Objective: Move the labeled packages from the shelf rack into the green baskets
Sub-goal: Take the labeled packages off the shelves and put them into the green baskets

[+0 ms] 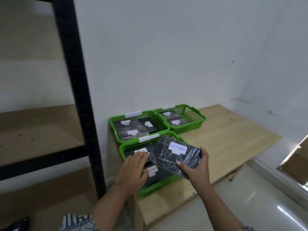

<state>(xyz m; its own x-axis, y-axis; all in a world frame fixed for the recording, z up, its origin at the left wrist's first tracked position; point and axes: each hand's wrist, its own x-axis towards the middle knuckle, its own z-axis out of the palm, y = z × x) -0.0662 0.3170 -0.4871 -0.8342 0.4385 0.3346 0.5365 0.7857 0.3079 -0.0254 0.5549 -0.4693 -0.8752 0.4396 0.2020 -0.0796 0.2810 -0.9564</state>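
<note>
My right hand (195,165) grips a black shrink-wrapped package (173,155) with a white "RETURN" label, held tilted over the nearest green basket (156,188). My left hand (133,169) lies flat, fingers together, on the black labeled packages inside that basket. Two more green baskets stand behind it: the far-left basket (115,129) and the far-right basket (195,114), each holding black labeled packages. The shelf rack (76,97) stands at the left; its visible boards carry no packages.
The baskets sit on a low light-wood table (230,135) against the white wall. A black upright of the rack rises just left of the baskets. A glossy tiled floor (250,197) lies at the right, with a brown board (298,160) at the right edge.
</note>
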